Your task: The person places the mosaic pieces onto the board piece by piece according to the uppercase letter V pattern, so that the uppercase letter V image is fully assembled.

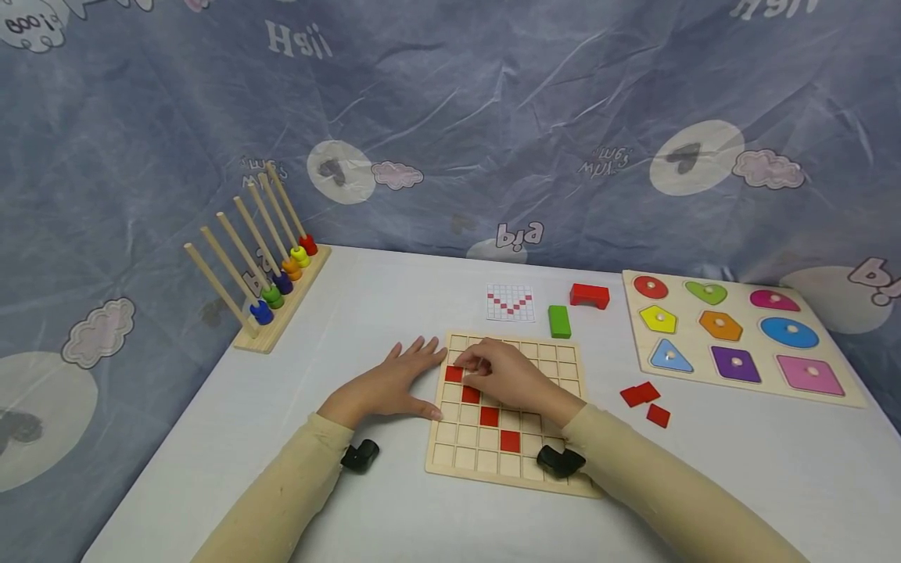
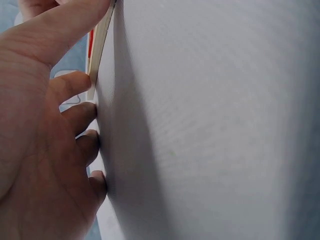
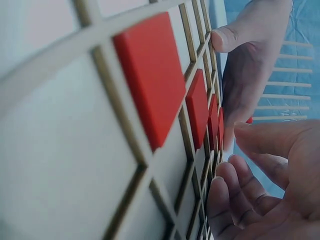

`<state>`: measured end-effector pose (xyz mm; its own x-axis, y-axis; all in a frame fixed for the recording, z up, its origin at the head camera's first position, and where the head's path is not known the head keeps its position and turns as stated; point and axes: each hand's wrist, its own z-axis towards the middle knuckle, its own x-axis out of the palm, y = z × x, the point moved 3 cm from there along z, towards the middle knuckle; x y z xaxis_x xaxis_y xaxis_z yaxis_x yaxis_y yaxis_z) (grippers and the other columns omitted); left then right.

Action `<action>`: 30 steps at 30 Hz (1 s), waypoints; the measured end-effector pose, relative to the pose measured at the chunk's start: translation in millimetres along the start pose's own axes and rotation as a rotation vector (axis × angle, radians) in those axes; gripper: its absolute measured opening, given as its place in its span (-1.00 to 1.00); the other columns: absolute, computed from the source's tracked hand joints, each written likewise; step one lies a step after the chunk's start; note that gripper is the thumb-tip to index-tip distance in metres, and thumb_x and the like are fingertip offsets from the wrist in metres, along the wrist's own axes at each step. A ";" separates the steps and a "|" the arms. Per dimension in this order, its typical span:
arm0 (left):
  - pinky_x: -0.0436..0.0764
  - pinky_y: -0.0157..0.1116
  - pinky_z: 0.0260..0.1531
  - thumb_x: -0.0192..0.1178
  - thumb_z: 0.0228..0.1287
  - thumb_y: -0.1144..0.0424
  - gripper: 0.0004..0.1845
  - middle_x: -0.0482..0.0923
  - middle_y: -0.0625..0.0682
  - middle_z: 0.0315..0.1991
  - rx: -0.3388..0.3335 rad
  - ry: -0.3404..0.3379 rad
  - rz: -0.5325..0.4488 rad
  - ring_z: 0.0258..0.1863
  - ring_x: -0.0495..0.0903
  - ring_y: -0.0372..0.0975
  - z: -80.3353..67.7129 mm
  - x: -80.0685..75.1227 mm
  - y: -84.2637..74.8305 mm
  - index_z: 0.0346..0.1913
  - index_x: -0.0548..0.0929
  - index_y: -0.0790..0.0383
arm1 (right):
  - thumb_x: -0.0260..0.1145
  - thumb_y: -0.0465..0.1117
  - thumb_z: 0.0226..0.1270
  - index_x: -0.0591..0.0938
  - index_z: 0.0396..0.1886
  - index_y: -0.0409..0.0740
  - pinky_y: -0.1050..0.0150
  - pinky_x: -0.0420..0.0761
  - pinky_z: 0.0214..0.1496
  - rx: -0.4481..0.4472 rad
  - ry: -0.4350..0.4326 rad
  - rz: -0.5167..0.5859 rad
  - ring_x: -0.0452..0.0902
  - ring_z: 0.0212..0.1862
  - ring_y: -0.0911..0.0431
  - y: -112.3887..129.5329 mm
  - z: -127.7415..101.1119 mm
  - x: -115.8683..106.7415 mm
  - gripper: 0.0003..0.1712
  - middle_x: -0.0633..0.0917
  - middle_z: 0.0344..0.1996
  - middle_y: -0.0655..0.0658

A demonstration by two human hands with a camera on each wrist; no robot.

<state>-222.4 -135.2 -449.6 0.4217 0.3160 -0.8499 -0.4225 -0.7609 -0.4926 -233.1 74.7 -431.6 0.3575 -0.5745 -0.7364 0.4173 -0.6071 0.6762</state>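
A wooden grid board (image 1: 503, 465) lies on the table with red square tiles in some of its cells. These form a diagonal from the upper left tile (image 1: 454, 374) down to the lower tile (image 1: 510, 442). My left hand (image 1: 390, 385) rests at the board's left edge, fingers spread, thumb and index finger right at the rim. Over the board's upper left part is my right hand (image 1: 508, 377), its fingers loosely bent close to the upper tiles. In the right wrist view nothing shows between the fingers of the right hand (image 3: 270, 185), and a row of red tiles (image 3: 155, 75) sits beside it.
Three loose red tiles (image 1: 658, 415) lie right of the board. Behind it are a patterned grid card (image 1: 510, 303), a green block (image 1: 559, 321) and a red arch block (image 1: 590, 295). A shape puzzle (image 1: 760, 367) lies at right, a peg stand with beads (image 1: 281, 313) at left.
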 end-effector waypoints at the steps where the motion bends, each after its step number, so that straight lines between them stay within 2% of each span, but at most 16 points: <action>1: -0.26 0.05 0.57 0.50 0.04 -0.24 0.16 -0.10 0.04 0.65 -0.001 0.000 0.000 0.63 -0.22 -0.06 0.0 0.2 0.0 0.62 0.14 0.08 | 0.41 -0.24 0.36 0.74 -0.01 -0.06 0.26 0.55 -0.15 -0.001 -0.001 0.002 0.49 -0.24 0.15 -0.5 -1.6 -0.7 -0.77 0.61 -0.29 0.08; 14: -0.28 0.03 0.57 0.50 0.01 -0.26 0.17 -0.10 0.01 0.65 -0.007 -0.006 -0.004 0.64 -0.23 -0.08 1.2 1.7 1.9 0.63 0.14 0.05 | 0.41 -0.25 0.36 0.74 -0.04 -0.05 0.29 0.57 -0.14 0.004 -0.009 0.033 0.50 -0.23 0.15 -5.9 -24.9 -8.1 -0.80 0.60 -0.31 0.11; 30: -0.27 0.03 0.57 0.53 0.00 -0.23 0.18 -0.09 0.02 0.65 -0.015 -0.017 -0.006 0.64 -0.22 -0.09 1.1 2.7 1.0 0.63 0.15 0.05 | 0.44 -0.23 0.34 0.75 -0.08 -0.01 0.34 0.56 -0.22 0.044 -0.046 -0.016 0.48 -0.28 0.19 -15.0 -64.6 -21.7 -0.82 0.57 -0.36 0.15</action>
<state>-222.6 -134.5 -452.7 0.4101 0.3301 -0.8502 -0.4079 -0.7674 -0.4947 -193.2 131.7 -427.2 0.3117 -0.5882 -0.7462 0.3855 -0.6395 0.6651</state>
